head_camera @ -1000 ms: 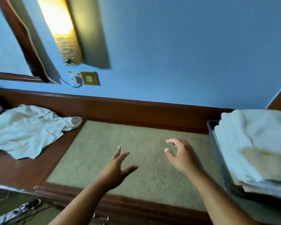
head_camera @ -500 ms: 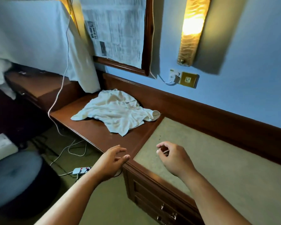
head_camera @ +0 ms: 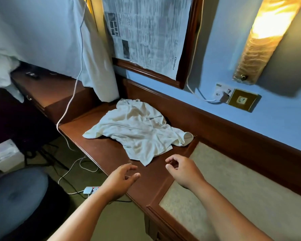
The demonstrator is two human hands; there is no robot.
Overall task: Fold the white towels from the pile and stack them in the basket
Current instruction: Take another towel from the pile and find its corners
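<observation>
A crumpled white towel (head_camera: 137, 131) lies spread on the brown wooden desk top (head_camera: 101, 150), its near corner pointing toward me. My left hand (head_camera: 120, 180) hovers over the desk's front edge just short of that corner, fingers loosely curled, holding nothing. To the right of it my right hand (head_camera: 182, 169) hangs above the wood, also loosely curled and empty, a little right of the towel's near corner. The basket is out of view.
A beige stone inlay (head_camera: 233, 185) fills the desk to the right. A white cable (head_camera: 71, 100) hangs at the desk's left end. A white cloth (head_camera: 97, 70) drapes down behind the towel. A power strip (head_camera: 91, 190) and a blue stool (head_camera: 16, 197) are on the floor.
My view has swung left from the basket of folded towels to the crumpled towel. Both hands have moved closer to the towel's near corner, still holding nothing.
</observation>
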